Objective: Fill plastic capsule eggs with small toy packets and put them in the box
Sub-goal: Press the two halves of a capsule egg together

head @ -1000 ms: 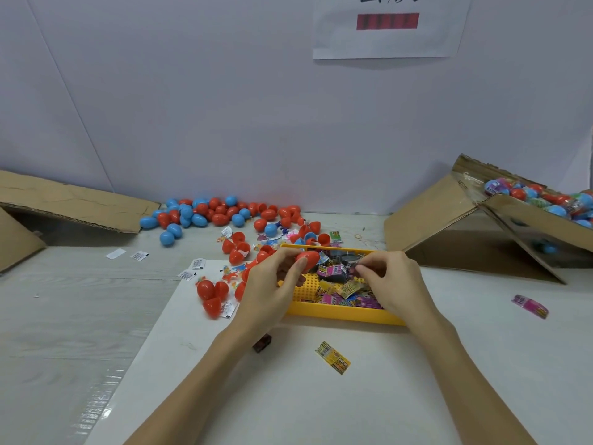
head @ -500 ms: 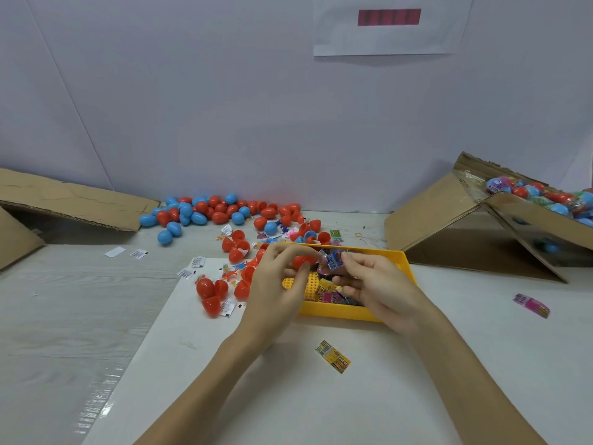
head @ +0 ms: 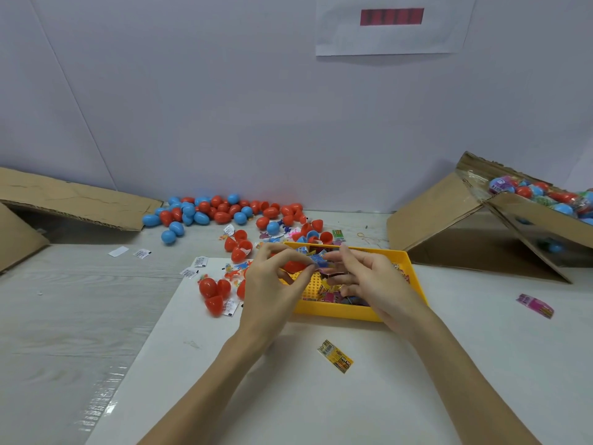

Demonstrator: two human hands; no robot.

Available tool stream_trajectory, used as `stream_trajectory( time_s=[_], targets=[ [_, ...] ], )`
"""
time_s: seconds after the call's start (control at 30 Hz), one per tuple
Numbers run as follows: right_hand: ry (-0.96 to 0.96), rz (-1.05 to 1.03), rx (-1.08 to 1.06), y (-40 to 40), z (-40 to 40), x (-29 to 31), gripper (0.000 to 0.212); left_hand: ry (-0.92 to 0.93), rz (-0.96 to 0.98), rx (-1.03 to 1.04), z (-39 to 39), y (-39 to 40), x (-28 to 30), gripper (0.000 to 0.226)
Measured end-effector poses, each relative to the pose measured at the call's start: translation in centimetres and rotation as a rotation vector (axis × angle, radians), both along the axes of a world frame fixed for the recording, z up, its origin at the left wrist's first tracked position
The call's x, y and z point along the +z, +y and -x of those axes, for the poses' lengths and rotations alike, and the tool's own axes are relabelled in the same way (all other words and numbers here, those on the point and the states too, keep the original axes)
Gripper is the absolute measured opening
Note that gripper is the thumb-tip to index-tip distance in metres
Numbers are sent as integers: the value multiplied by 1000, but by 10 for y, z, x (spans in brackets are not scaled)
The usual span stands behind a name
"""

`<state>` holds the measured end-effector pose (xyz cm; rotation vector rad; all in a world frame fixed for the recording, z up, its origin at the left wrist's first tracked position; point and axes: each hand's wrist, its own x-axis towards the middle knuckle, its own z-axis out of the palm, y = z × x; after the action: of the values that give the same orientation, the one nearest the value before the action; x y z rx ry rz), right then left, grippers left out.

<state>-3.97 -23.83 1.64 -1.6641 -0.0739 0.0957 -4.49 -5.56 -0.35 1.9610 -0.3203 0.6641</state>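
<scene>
My left hand [head: 272, 284] holds a red capsule half [head: 293, 266] over the yellow tray [head: 414, 277]. My right hand [head: 375, 284] pinches a small blue toy packet [head: 316, 260] right at the mouth of that half. The tray holds several coloured packets [head: 333, 297]. A pile of red and blue capsule eggs [head: 221, 213] lies behind the tray. The cardboard box [head: 526, 220] at the right holds filled eggs [head: 539, 195].
Loose red halves [head: 213, 292] and white slips [head: 199, 261] lie left of the tray. A yellow packet [head: 335, 359] rests on the white sheet near me. A pink packet [head: 535, 305] lies at the right. A flattened cardboard flap [head: 70, 203] sits at the far left.
My right hand has lifted a blue packet out of the tray and brought it left to the red half in my left hand. Both hands have risen slightly.
</scene>
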Motion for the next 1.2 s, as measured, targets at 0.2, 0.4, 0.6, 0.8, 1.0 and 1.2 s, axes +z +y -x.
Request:
stream_trajectory(
  time_s=[0.2,0.4,0.6,0.8,1.0,1.2],
  targets=[
    [-265,327,-33,-5,0,-4,8,20,-99,18,-4,1,-5,8],
    [-280,376,-81,-11,0,-4,6,33,-152,56,-4,5,-4,6],
    [-254,247,-238,-17,0,-3,5,95,-230,27,-4,16,2,30],
    [-165,9,-175,-10,2,-2,6,61,-133,-32,2,6,5,29],
    [-170,105,-51,0,4,-3,8,136,8,-86,0,2,5,11],
    [-290,278,-91,-2,4,-2,4,115,-74,-135,1,5,7,16]
  ],
)
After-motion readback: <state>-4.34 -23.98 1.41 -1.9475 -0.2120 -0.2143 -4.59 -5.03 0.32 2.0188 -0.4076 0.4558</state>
